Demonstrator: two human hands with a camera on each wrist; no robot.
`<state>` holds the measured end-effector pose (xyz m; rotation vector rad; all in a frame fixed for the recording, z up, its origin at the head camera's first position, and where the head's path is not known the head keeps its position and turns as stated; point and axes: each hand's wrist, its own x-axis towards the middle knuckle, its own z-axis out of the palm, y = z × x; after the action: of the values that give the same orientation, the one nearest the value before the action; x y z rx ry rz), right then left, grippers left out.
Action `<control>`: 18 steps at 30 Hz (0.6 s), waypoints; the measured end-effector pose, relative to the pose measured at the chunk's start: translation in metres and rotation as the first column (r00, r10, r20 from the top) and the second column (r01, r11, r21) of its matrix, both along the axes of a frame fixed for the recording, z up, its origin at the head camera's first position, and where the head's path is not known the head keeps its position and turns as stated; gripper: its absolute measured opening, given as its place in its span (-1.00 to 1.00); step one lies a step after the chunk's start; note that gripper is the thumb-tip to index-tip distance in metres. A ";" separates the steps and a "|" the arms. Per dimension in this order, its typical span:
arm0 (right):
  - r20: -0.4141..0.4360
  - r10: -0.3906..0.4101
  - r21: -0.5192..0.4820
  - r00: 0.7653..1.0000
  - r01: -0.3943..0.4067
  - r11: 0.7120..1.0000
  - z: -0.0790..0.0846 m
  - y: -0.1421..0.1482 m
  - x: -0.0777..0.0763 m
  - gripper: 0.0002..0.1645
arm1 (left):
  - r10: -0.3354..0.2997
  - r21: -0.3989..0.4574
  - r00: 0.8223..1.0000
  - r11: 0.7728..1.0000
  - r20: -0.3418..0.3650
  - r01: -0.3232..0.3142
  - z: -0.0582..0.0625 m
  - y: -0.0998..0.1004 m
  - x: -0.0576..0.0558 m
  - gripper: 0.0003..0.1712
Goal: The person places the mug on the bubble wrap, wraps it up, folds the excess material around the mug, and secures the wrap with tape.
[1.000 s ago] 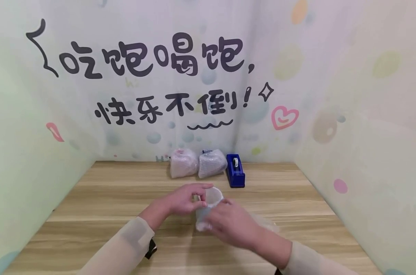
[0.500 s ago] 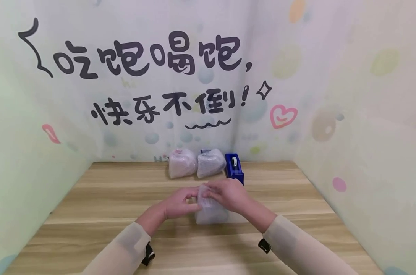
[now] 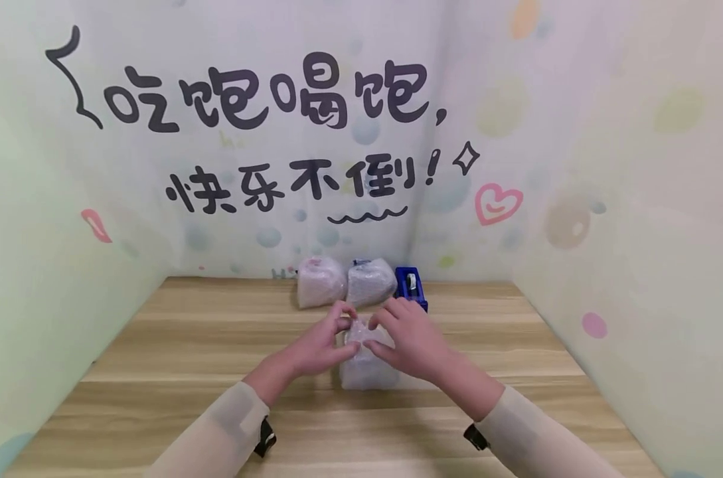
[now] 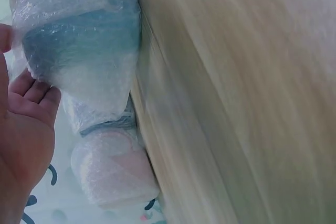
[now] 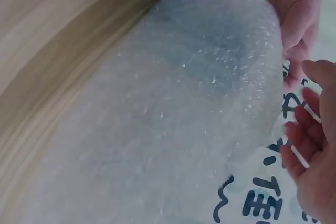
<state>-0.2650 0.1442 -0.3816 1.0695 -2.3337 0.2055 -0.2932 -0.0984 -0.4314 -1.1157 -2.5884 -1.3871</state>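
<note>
A bubble-wrapped cup (image 3: 367,368) stands upright near the middle of the table, its bluish-green body showing through the clear bubble wrap (image 5: 157,114). My left hand (image 3: 324,342) holds the wrap at the top left, thumb in front and fingers bent behind; in the left wrist view its fingertips lie right at the wrap's upper edge. On the other side my right hand (image 3: 415,338) is at the top right, thumb and fingers spread and loosely curved. The right wrist view shows those right fingers (image 5: 304,135) beside the wrap with nothing gripped between them.
Two more bubble-wrapped items, one pinkish (image 3: 321,284) and one whitish-grey (image 3: 370,282), sit side by side against the back wall. A blue tape dispenser (image 3: 417,302) stands to their right, partly behind my right hand. A loose wrap end extends right along the wooden table (image 3: 218,345).
The cup's round open mouth, visible a second ago, is now covered by wrap. My right hand rose from the cup's front, folded the wrap over the top, then drew back slightly right.
</note>
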 end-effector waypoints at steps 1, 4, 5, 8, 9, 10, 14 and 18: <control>0.029 0.008 0.055 1.000 -0.010 0.998 0.001 0.004 0.003 -0.55 | -0.005 -0.017 1.000 1.000 -0.022 0.004 0.001 0.000 0.000 -0.51; 0.148 0.016 0.210 0.989 -0.048 0.976 -0.002 0.013 0.007 -0.44 | -0.009 -0.119 0.990 0.993 -0.141 -0.008 0.002 0.000 0.001 -0.73; 0.178 0.015 0.250 0.984 -0.060 0.967 -0.004 0.015 0.008 -0.39 | -0.018 -0.154 0.984 0.988 -0.176 -0.009 0.002 0.000 0.001 -0.76; 0.209 0.033 0.306 0.977 -0.097 0.947 -0.012 0.018 0.006 -0.31 | -0.046 -0.225 0.968 0.974 -0.247 -0.011 0.002 0.002 0.003 -0.69; 0.199 0.047 0.306 0.979 -0.108 0.946 -0.014 0.019 0.004 -0.30 | -0.056 -0.238 0.964 0.971 -0.259 -0.007 0.002 0.003 0.003 -0.67; 0.178 0.062 0.308 0.982 -0.116 0.944 -0.016 0.018 0.002 -0.32 | -0.061 -0.244 0.962 0.970 -0.266 -0.006 0.002 0.003 0.003 -0.65; 0.167 0.111 0.322 0.980 -0.160 0.933 -0.015 0.015 -0.006 -0.42 | -0.064 -0.256 0.959 0.967 -0.277 -0.010 0.002 0.007 0.003 -0.63; 0.333 0.083 0.333 0.939 -0.200 0.921 -0.007 0.007 -0.013 -0.48 | -0.052 -0.248 0.946 0.968 -0.320 -0.031 0.002 0.007 0.003 -0.66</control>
<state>-0.2782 0.1514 -0.3889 1.4847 -2.6462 -0.0082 -0.2902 -0.0913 -0.4291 -1.2632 -2.5586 -0.8031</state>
